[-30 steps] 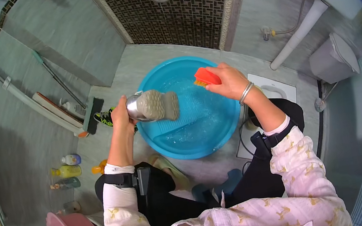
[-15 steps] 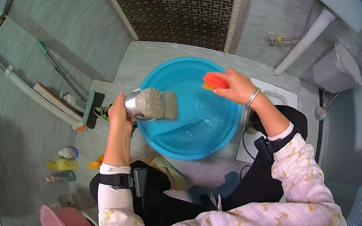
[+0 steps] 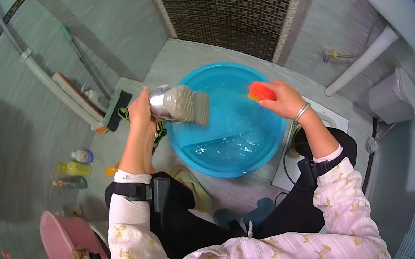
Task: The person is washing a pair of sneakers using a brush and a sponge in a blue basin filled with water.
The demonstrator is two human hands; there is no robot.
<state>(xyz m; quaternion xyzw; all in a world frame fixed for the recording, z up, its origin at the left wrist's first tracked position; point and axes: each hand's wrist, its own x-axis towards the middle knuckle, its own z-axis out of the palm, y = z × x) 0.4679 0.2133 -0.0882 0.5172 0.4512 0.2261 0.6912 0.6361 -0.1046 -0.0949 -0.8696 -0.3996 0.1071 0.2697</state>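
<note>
My left hand (image 3: 141, 110) is closed round the toe end of a silvery shoe (image 3: 180, 104). Its beige textured sole faces up, over the left rim of a blue basin (image 3: 179, 150). Shallow water (image 3: 245, 145) lies in the basin, and a ribbed slope shows under the surface. In my right hand (image 3: 285, 101) is a red scrub brush (image 3: 263, 91) with orange bristles, held over the basin's right side, apart from the shoe. The bristles point left, toward the shoe.
A black and green patterned shoe (image 3: 159, 135) lies left of the basin. Several bottles (image 3: 75, 168) stand by the left wall, near a pink basin (image 3: 55, 243). A squeegee broom (image 3: 116, 111) leans at the back left. A grey bin (image 3: 393, 96) is at the right.
The view has shifted, so the room appears moved right. Both hands keep their hold on the shoe and the brush, and the sole has tilted slightly.
</note>
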